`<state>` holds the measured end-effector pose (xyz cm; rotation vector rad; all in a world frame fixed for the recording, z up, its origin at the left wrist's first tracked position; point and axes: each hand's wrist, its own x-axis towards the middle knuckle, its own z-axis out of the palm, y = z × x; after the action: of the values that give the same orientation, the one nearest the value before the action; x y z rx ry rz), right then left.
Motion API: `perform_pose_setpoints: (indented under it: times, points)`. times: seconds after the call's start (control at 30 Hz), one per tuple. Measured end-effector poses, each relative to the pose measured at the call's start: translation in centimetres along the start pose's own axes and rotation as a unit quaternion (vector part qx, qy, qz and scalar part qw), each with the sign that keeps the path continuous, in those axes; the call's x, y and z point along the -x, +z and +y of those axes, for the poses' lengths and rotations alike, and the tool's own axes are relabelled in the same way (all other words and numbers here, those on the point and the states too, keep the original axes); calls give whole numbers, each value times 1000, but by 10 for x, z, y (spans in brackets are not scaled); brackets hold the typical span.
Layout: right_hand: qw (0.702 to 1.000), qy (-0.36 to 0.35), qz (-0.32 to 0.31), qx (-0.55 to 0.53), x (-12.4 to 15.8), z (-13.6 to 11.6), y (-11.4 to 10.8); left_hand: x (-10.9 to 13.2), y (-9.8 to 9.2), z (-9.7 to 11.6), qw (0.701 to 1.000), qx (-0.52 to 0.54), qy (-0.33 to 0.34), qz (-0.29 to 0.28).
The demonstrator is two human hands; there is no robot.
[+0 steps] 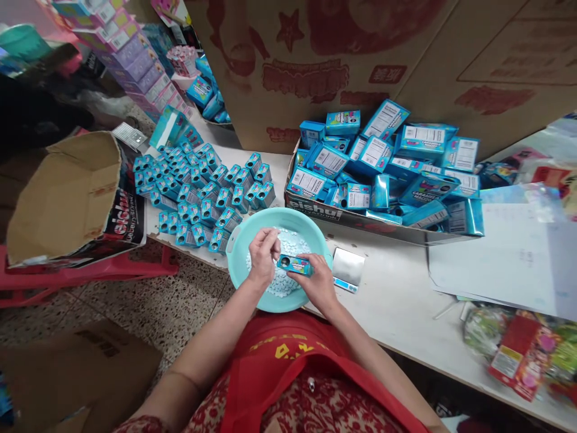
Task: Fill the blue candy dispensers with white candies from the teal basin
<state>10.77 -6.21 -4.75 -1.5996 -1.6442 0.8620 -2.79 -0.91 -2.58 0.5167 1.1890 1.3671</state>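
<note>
My right hand (318, 281) grips a small blue candy box (295, 264) sideways over a teal basin (238, 240) of small white candies (293, 243). My left hand (262, 255) is pinched at the box's left end, its fingertips closed on something I cannot make out. The basin sits at the table's near edge, against my lap.
Several small blue boxes (202, 186) stand in rows on the table at left. A cardboard tray (315, 207) heaped with blue boxes (387, 162) lies behind the basin. A small silver scale (347, 269) sits right of the basin. White paper (500, 252) and snack packets (518, 349) lie right. An open carton (67, 198) lies left.
</note>
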Motion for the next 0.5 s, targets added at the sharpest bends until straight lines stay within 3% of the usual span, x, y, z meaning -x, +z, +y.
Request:
perform_pose_setpoints:
  times: [0.1,0.2,0.33,0.4,0.5]
  points:
    - [997,-9,73,-23,-1,12,-5,-20,-18,-16,997,-52,-6,48]
    - [987,-29,158,-21,-5,30,-1,-31,-29,-54,988,-151,-42,19]
    - [976,-34,212,-19,-8,52,12,-20,-24,-108,952,-266,-23,-146]
    - [974,-21,224,-20,-8,57,17,-9,-22,-123,906,-352,8,-234]
    - [973,-7,231,-21,-7,61,19,3,-36,-125,826,-452,49,-333]
